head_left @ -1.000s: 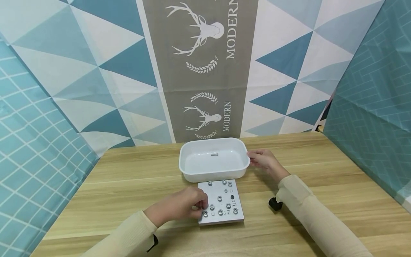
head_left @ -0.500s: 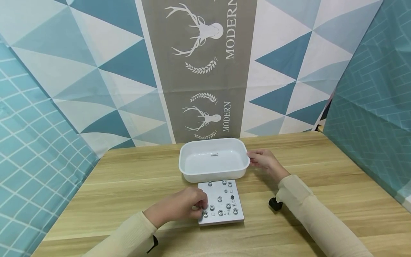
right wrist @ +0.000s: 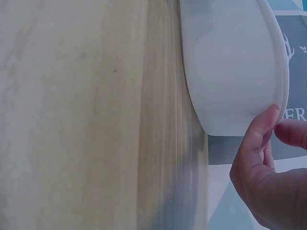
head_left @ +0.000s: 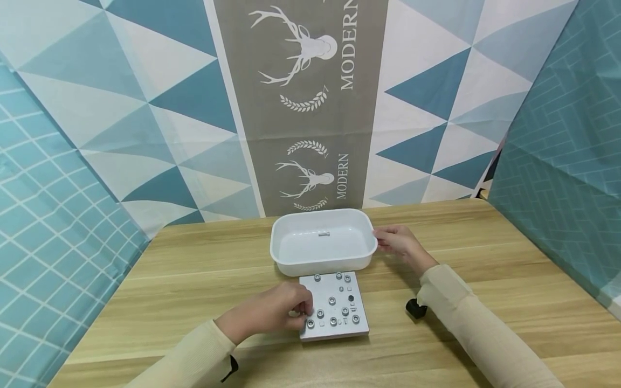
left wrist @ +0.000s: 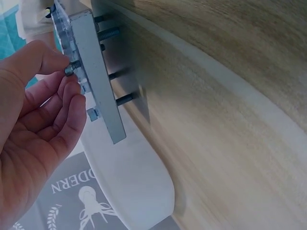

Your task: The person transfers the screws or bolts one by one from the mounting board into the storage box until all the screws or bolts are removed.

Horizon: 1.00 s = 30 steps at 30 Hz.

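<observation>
My left hand (head_left: pixel 286 308) is at the left edge of a square silver metal plate (head_left: pixel 321 293). In the left wrist view, its thumb and index finger pinch the head of a bolt (left wrist: pixel 71 68) whose thread enters the plate. Several other socket-head bolts stand in the plate, and some shanks (left wrist: pixel 109 33) stick out of its underside. Behind the plate is a white plastic tray (head_left: pixel 320 268) with one small bolt (head_left: pixel 323 234) lying in it. My right hand (head_left: pixel 399 243) pinches the rim at the tray's right end between thumb and fingers.
Everything stands on a wood-grain table (head_left: pixel 208 269). A patterned cloth (head_left: pixel 310 108) hangs just behind the tray, and blue cloths flank both sides. A small black object (head_left: pixel 415 308) shows beside the right sleeve.
</observation>
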Available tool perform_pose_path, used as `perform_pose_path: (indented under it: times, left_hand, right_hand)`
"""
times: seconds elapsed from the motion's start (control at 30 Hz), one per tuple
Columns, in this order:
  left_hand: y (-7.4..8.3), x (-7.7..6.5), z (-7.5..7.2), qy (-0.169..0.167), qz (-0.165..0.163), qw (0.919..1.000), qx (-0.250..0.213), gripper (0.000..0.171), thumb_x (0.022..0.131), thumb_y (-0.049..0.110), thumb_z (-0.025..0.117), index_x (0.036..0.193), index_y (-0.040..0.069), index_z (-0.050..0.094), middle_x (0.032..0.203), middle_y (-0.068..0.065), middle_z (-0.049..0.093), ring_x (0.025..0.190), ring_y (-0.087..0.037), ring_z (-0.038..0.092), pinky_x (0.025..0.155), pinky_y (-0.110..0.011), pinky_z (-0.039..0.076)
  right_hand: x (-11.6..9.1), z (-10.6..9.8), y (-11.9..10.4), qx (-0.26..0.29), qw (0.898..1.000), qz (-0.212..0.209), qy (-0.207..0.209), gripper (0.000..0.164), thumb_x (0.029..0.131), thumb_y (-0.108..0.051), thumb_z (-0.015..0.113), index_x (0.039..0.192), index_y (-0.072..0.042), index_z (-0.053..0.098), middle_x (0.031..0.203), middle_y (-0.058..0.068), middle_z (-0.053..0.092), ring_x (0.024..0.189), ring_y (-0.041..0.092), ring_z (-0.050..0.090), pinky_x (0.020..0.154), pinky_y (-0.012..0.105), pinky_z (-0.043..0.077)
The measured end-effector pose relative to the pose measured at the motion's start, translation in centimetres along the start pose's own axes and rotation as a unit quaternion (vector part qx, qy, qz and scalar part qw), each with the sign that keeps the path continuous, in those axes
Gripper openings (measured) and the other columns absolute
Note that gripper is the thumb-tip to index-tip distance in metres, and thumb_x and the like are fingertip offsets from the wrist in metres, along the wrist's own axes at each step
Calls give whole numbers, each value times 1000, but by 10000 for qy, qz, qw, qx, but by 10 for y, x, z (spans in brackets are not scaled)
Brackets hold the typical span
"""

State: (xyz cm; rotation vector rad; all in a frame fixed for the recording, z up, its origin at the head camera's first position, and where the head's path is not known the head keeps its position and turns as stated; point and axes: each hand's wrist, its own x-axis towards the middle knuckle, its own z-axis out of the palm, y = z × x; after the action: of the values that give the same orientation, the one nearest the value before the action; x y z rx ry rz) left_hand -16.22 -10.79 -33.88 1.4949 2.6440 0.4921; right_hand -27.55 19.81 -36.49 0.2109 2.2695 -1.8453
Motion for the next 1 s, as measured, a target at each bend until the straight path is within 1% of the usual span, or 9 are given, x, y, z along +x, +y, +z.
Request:
perform_pose_path:
  times: [0.03, 0.17, 0.4, 0.57, 0.8, 1.0]
  left_hand:
    - [0, 0, 0, -8, -42, 10000, -15, 7, 75, 2, 67, 80, 7, 65, 74, 2, 60, 69, 0, 47, 63, -7, 41]
    - [0, -1, -2, 71, -40, 9999, -71, 8, 74, 1, 67, 79, 7, 64, 73, 2, 59, 69, 0, 47, 63, -9, 42]
    - [0, 0, -4, 4, -127, 9998, -150, 6, 75, 3, 66, 79, 8, 63, 72, 4, 56, 68, 1, 45, 62, -9, 41]
    - [0, 0, -4, -3, -52, 9999, -140, 5, 75, 3, 64, 78, 7, 63, 71, 3, 55, 68, 0, 44, 61, -9, 40]
    - [1, 2, -6, -25, -60, 9999, -140, 7, 75, 1, 64, 77, 7, 62, 71, 3, 54, 68, 0, 44, 61, -8, 39]
    - [2, 2, -7, 53, 13, 10000, -46, 9, 76, 1, 65, 75, 9, 60, 69, 3, 52, 67, -1, 43, 60, -8, 37]
  right_hand:
    - [0, 0, 0, 2, 10000, -6, -11, 45, 96, -17, 56, 132, 9, 50, 91, -1, 62, 72, 4, 58, 71, 18, 55]
    - [-1, 0, -1, 32, 10000, 7, -5, 46, 96, -17, 56, 132, 9, 49, 90, -1, 62, 71, 3, 58, 70, 17, 55]
    - [-1, 0, -2, 31, 10000, 4, -9, 45, 96, -18, 57, 132, 9, 50, 89, -2, 63, 72, 4, 58, 72, 19, 55]
    - [-1, 1, -1, 25, 10000, -9, -19, 44, 96, -18, 56, 132, 8, 51, 89, -2, 62, 72, 4, 58, 74, 20, 55]
    - [1, 0, 1, 3, 10000, 43, 8, 44, 96, -18, 55, 132, 7, 51, 94, 0, 63, 73, 5, 58, 75, 20, 55]
    - [1, -1, 2, 30, 10000, 44, -13, 44, 96, -18, 55, 132, 7, 51, 95, 0, 62, 74, 5, 58, 77, 21, 55]
